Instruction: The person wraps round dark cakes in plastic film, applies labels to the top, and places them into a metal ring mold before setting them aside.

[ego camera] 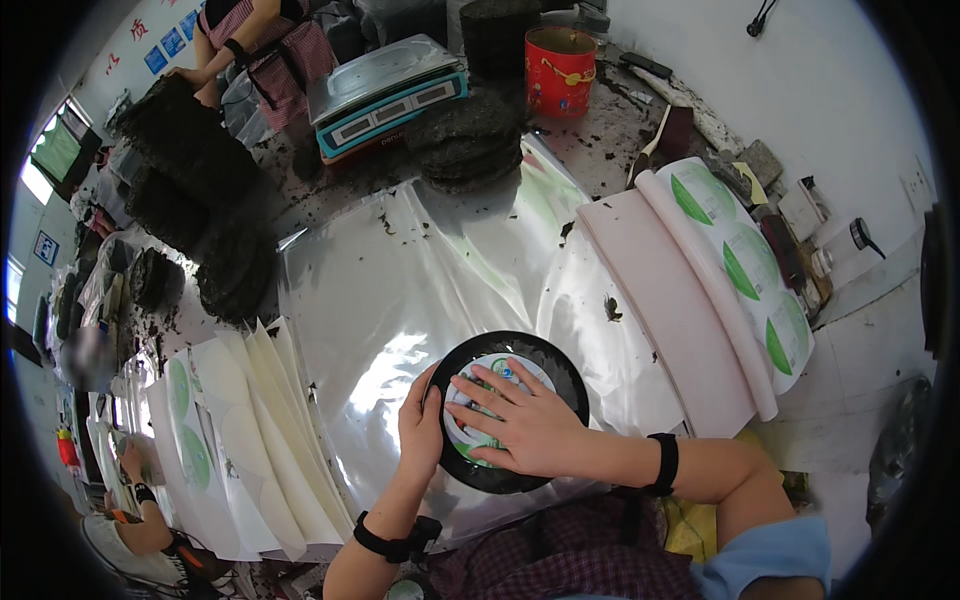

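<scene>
A flat, round black package lies before me on a shiny clear plastic sheet. A round printed label, white with green, sits on its top. My left hand holds the package's left edge, thumb on the rim and fingers along the side. Flat across the label rests my right hand, its fingers spread and covering much of the print.
Sheets of round labels lie left and right. Beyond stand dark pressed round cakes, a digital scale, a red bucket and a brush. Taller dark stacks stand left, near another person. Dark crumbs are scattered about.
</scene>
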`<state>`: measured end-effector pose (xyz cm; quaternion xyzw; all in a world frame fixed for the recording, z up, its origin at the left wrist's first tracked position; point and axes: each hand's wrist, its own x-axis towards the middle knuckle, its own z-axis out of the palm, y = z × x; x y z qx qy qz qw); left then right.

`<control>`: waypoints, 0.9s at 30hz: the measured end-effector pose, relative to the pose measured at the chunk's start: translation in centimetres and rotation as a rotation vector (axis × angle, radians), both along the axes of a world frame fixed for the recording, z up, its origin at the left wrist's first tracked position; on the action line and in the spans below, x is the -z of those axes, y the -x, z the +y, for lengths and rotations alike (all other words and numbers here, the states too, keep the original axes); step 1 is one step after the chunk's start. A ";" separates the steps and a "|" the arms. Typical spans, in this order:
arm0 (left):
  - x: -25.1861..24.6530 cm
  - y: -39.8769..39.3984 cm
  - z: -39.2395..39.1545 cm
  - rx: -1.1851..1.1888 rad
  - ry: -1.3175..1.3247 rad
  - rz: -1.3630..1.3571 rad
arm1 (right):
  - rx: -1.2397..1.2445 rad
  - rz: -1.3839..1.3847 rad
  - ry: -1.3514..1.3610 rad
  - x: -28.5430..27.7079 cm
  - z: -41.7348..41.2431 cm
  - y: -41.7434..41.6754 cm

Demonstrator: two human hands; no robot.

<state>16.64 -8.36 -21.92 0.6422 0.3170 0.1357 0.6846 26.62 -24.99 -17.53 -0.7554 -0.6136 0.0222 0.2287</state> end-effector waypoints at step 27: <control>-21.4 11.4 3.1 -0.130 -0.588 -0.158 | 0.347 1.189 -0.194 4.7 -5.0 -4.7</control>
